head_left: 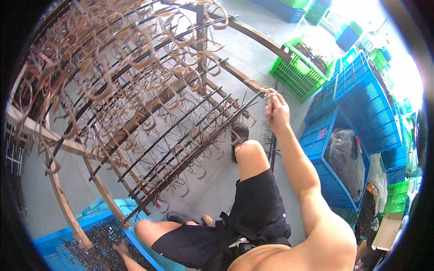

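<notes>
My right hand (pixel 276 110) is raised at the right end of the nearest dark rod. Its fingers are closed on a thin tan curved strip (pixel 266 89) at the rod's tip. Low at the left, my left hand (pixel 121 247) is down at a blue crate (pixel 49 250), touching or just over the dark thin pieces (pixel 92 246) heaped inside; its fingers are too small to read. Before me stands a wooden rack (pixel 199 54) carrying several dark spiked rods (pixel 181 153). Many brown looped strips (pixel 172 101) hang from the rods, crowded at the upper left.
A green crate (pixel 296 74) with dark pieces stands beyond my right hand. Large blue crates (pixel 312 140) line the right side, one holding a clear plastic bag (pixel 346 156). More spiked rods (pixel 273 149) lie by my right forearm. My foot (pixel 238 135) is close to the rack.
</notes>
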Demonstrator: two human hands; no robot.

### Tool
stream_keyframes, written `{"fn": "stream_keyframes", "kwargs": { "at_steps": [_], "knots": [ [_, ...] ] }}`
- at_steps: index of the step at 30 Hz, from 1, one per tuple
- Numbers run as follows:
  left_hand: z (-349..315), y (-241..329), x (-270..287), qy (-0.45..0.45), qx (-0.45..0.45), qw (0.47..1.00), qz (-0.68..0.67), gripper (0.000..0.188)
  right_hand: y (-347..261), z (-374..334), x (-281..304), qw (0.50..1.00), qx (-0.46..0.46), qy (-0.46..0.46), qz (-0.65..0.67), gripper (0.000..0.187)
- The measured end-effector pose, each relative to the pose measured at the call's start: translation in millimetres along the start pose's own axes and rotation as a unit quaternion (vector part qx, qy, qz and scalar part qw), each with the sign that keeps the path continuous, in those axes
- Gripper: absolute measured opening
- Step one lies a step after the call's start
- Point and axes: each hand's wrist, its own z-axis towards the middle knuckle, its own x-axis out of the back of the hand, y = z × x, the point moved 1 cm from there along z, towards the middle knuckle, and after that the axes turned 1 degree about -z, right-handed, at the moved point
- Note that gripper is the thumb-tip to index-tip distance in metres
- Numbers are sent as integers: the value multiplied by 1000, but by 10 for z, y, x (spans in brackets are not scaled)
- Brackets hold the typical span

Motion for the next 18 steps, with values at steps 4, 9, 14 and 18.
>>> {"fn": "stream_keyframes", "kwargs": {
  "at_steps": [4, 9, 14, 18],
  "knots": [
    [-436, 342, 282, 107, 51, 989, 87, 71, 232, -27, -295, 996, -76, -46, 32, 16],
    [-872, 503, 617, -39, -40, 996, -70, 54, 196, -83, -393, 993, -108, -40, 28, 16],
    [-1513, 937, 485, -114, 5, 988, -100, 34, 194, -60, -380, 990, -112, -78, 44, 16],
    [-1627, 1136, 447, -135, 81, 986, -61, 40, 205, -97, -448, 993, -98, -39, 50, 13]
  ]
}}
